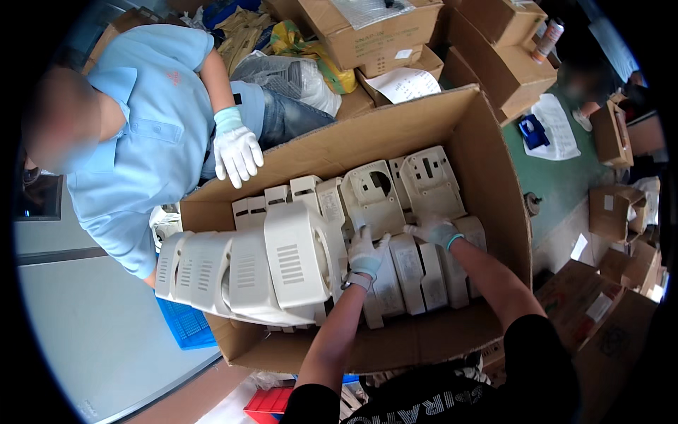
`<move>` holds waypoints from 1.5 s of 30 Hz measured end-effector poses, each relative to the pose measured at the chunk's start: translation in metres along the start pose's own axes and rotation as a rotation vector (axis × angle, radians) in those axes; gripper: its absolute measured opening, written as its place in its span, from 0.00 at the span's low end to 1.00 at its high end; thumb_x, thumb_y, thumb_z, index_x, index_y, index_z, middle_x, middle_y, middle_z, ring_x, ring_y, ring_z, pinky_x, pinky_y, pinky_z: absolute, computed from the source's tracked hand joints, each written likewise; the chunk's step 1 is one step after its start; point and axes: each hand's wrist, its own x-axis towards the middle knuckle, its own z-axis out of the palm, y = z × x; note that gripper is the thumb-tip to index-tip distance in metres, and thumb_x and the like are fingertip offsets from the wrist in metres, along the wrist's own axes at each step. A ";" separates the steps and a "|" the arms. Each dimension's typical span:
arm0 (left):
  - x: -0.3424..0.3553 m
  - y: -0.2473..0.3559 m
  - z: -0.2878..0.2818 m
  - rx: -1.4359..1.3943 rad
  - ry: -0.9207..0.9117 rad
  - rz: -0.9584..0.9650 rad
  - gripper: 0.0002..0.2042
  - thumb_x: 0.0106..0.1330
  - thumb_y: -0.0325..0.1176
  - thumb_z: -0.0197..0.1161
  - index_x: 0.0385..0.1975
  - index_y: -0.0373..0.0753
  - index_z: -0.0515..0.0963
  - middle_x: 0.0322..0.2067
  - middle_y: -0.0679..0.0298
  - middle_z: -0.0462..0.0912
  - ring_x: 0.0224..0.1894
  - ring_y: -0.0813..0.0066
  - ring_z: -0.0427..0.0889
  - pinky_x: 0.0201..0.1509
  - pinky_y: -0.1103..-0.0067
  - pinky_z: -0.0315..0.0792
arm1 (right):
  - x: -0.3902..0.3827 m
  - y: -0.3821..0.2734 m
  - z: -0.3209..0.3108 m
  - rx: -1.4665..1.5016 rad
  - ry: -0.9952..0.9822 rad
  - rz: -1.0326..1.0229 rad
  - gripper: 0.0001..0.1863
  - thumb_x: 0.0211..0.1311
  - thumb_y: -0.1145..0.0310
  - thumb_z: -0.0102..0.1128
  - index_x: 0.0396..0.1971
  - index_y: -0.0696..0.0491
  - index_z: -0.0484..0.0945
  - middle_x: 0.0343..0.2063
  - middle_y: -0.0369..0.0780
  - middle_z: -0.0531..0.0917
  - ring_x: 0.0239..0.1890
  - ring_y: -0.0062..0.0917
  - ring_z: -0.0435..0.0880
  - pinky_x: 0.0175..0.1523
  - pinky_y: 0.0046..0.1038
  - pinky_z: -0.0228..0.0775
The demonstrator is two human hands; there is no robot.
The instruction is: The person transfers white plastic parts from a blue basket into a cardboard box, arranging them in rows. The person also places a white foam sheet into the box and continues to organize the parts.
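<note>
Currently, the left hand (367, 257) spreads its fingers over white plastic housings (408, 272) packed in a cardboard carton (498, 173); more housings surround the fingers of the right hand (438, 232), whose grip I cannot tell.

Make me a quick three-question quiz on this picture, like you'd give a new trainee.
1. Multiple choice: what is packed in the large, open, brown cardboard box?
A) glass jars
B) off-white plastic housings
C) folded shirts

2. True or false: the camera wearer's left hand and right hand are both bare.

3. Short answer: on which side of the box, as pictured, does the bright-blue plastic crate show?

Key:
1. B
2. False; both wear white gloves and rest on the housings.
3. Left
</note>
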 end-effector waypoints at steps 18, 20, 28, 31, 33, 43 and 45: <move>0.031 0.090 -0.026 -0.061 0.290 -0.320 0.19 0.47 0.33 0.61 0.37 0.41 0.61 0.51 0.52 0.65 0.36 0.46 0.77 0.35 0.59 0.72 | 0.022 0.008 0.004 1.279 0.034 -0.242 0.18 0.59 0.65 0.54 0.46 0.60 0.73 0.40 0.39 0.78 0.44 0.26 0.76 0.51 0.26 0.66; 0.023 0.087 -0.034 -0.030 0.610 -0.146 0.19 0.48 0.36 0.62 0.38 0.41 0.63 0.52 0.54 0.66 0.48 0.52 0.72 0.41 0.63 0.71 | 0.026 -0.002 -0.005 1.478 -0.129 -0.241 0.17 0.63 0.65 0.52 0.46 0.60 0.72 0.41 0.36 0.78 0.42 0.17 0.74 0.50 0.20 0.65; 0.018 0.055 -0.036 0.057 0.608 0.145 0.16 0.62 0.42 0.50 0.46 0.42 0.69 0.59 0.50 0.59 0.59 0.50 0.61 0.58 0.64 0.63 | 0.080 -0.058 0.039 1.098 0.051 -0.516 0.21 0.62 0.61 0.51 0.50 0.59 0.71 0.45 0.39 0.77 0.46 0.22 0.73 0.54 0.24 0.63; 0.036 0.061 -0.034 0.277 0.315 0.324 0.22 0.63 0.51 0.47 0.52 0.48 0.71 0.62 0.61 0.60 0.65 0.61 0.54 0.67 0.55 0.36 | 0.103 -0.023 0.061 0.823 0.125 -0.629 0.23 0.58 0.61 0.52 0.50 0.59 0.70 0.47 0.45 0.76 0.49 0.28 0.74 0.55 0.27 0.63; 0.031 0.044 -0.028 0.304 0.248 0.250 0.24 0.62 0.53 0.47 0.51 0.44 0.72 0.64 0.62 0.54 0.67 0.65 0.48 0.64 0.46 0.33 | 0.064 -0.021 0.007 0.734 -0.190 -0.558 0.25 0.55 0.61 0.54 0.51 0.60 0.69 0.47 0.47 0.76 0.50 0.31 0.74 0.56 0.29 0.63; -0.091 0.064 -0.033 0.337 -0.176 0.267 0.26 0.58 0.48 0.53 0.54 0.41 0.65 0.59 0.58 0.59 0.61 0.61 0.56 0.60 0.62 0.54 | -0.080 -0.174 -0.011 0.283 -0.089 -0.633 0.58 0.37 0.40 0.67 0.63 0.55 0.46 0.52 0.53 0.68 0.59 0.45 0.64 0.62 0.37 0.56; -0.160 0.061 -0.080 0.200 -0.461 0.342 0.22 0.60 0.48 0.53 0.50 0.41 0.69 0.55 0.58 0.66 0.56 0.62 0.67 0.55 0.69 0.66 | -0.079 -0.179 -0.004 0.543 -0.075 -0.649 0.52 0.41 0.40 0.64 0.62 0.55 0.51 0.53 0.53 0.67 0.59 0.45 0.64 0.62 0.37 0.56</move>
